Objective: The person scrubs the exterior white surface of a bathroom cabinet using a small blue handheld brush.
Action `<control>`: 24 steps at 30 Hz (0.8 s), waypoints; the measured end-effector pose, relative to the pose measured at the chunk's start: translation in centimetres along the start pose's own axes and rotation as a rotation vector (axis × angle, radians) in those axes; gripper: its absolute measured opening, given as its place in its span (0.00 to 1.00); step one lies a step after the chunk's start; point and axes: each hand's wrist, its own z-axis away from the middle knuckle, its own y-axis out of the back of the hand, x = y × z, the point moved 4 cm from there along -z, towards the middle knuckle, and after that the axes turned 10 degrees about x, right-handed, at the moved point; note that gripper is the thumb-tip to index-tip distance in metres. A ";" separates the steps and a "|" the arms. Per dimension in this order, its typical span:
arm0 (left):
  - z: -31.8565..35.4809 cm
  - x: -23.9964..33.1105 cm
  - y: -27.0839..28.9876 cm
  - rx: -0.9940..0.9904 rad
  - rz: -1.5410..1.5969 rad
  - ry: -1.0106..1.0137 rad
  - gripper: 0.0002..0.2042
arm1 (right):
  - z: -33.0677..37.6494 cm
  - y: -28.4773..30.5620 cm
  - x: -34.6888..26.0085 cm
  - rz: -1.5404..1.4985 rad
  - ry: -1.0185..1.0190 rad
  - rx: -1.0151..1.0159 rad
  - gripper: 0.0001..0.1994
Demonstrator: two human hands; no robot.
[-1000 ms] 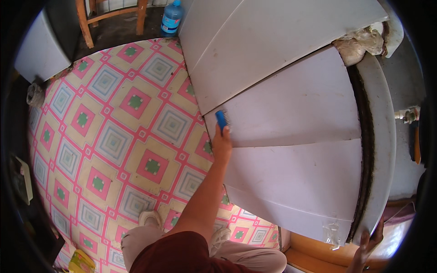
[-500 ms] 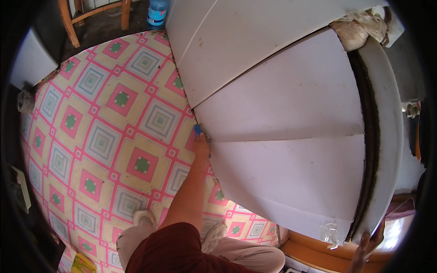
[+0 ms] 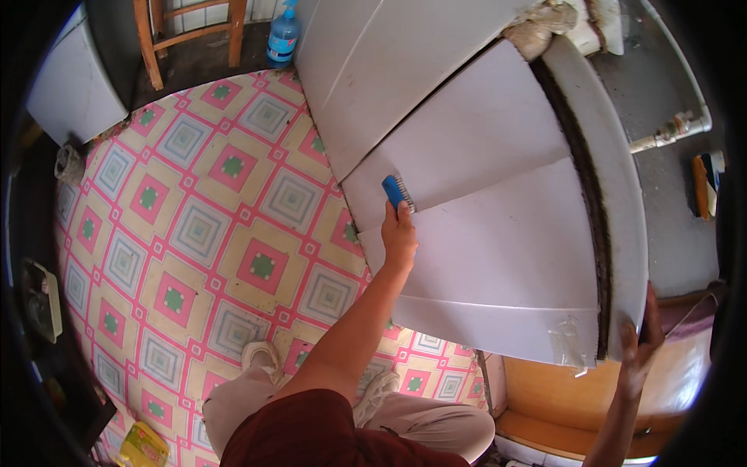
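Note:
My left hand [image 3: 398, 237] is closed around the end of a blue brush [image 3: 396, 194], its thumb on the brush's side. The brush's pale bristles are turned toward the white panel [image 3: 498, 241], close to a crease that runs across it; whether they touch it I cannot tell. At the right, my right hand [image 3: 640, 338] grips the rim of the pale curved slab [image 3: 626, 257] that borders the panel, thumb on the near side and part of the fingers hidden behind. A strip of clear tape [image 3: 568, 342] clings to the panel's lower corner.
Patterned pink and cream flooring [image 3: 202, 226] spreads to the left. A blue pump bottle [image 3: 283, 39] stands beside a wooden stool [image 3: 194, 31] at the back. A white pipe with a valve [image 3: 673, 132] and an orange-and-black brush-like object [image 3: 703, 187] are at right. A yellow packet [image 3: 144, 447] lies lower left.
My left hand has brought the blue brush up from the panel's lower edge by the floor onto its face. The view has shifted to the right; my right hand stays on the slab's rim.

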 end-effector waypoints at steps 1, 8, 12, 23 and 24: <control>0.7 1.1 -0.7 -0.021 0.003 -0.025 0.11 | -0.1 0.0 -0.3 0.008 -0.003 -0.006 0.32; 6.2 9.4 -6.7 -0.214 -0.102 -0.282 0.21 | -0.5 -0.9 -2.4 -0.135 0.013 0.036 0.28; 10.0 14.1 -11.3 -0.340 -0.203 -0.441 0.29 | -0.2 -0.4 -2.6 -0.157 -0.004 0.031 0.28; 3.8 5.7 -4.6 -0.024 -0.346 -0.360 0.26 | -0.1 -0.4 -2.3 -0.155 0.036 0.020 0.27; 3.6 4.7 -4.0 -0.049 -0.342 -0.282 0.25 | -0.1 -0.3 -2.2 -0.149 0.038 0.019 0.26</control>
